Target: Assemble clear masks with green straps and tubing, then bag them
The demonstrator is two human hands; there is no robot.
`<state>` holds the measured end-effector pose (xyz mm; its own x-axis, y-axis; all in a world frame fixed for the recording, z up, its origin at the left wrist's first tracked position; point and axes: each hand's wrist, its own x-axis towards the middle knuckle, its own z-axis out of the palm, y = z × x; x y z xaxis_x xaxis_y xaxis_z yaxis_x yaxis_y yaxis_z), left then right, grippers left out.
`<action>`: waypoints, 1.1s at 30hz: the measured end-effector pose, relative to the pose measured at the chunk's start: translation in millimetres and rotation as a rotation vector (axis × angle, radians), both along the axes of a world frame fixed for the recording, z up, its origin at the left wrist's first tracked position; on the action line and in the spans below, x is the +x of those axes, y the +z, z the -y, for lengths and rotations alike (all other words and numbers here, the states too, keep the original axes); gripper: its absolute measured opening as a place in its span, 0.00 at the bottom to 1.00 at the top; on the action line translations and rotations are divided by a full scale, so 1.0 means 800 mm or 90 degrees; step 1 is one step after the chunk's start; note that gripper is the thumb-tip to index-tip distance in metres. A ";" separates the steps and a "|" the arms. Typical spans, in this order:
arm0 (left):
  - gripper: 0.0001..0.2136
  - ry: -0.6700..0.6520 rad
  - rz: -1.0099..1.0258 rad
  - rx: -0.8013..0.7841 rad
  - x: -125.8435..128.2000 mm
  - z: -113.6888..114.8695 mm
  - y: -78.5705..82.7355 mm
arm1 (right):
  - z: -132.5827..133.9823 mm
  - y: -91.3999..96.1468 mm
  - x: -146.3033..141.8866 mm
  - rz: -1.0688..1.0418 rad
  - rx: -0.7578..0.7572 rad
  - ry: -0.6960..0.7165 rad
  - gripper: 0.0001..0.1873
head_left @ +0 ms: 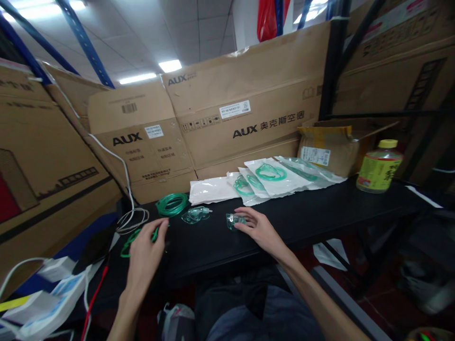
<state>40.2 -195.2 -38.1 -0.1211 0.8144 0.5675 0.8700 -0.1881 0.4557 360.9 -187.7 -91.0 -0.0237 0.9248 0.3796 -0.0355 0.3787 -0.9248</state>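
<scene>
My right hand (258, 228) holds a small clear, green-tinted plastic piece (232, 220) between thumb and fingers, just above the black table; the fingers cover part of it. To its left lies a clear oxygen mask (196, 214) with a pale connector. Behind that is a coil of green tubing (172, 204). At the left, my left hand (146, 246) has thumb and forefinger close together in a pinch. Thin green cord (128, 242) shows on both sides of this hand and near its fingertips, mostly hidden under it.
White-backed packets (272, 176) with green tubing overlap along the back of the black table (209, 241). A yellow-capped bottle (379, 166) and an opened carton (332, 147) stand at right. Large cardboard (213, 142) walls the back. A power strip (53, 298) and cables lie left.
</scene>
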 end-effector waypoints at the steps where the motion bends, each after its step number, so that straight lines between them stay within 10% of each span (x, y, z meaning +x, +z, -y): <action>1: 0.25 -0.060 0.071 -0.076 0.019 0.003 0.001 | -0.001 0.000 -0.002 0.010 0.009 -0.004 0.19; 5: 0.27 -0.293 0.309 -0.260 0.100 -0.003 -0.017 | -0.002 0.005 -0.014 0.067 0.068 -0.024 0.13; 10: 0.25 -0.378 0.473 -0.297 0.151 -0.019 -0.043 | 0.003 0.008 -0.023 0.117 0.128 -0.057 0.12; 33: 0.18 -0.488 0.562 -0.262 0.153 -0.002 -0.043 | 0.005 0.017 -0.017 0.145 0.047 0.003 0.16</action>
<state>162.4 -193.8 -72.1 0.2546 0.9420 0.2189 -0.0356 -0.2171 0.9755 347.0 -191.8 -77.3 -0.1205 0.8941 0.4313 0.1690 0.4466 -0.8786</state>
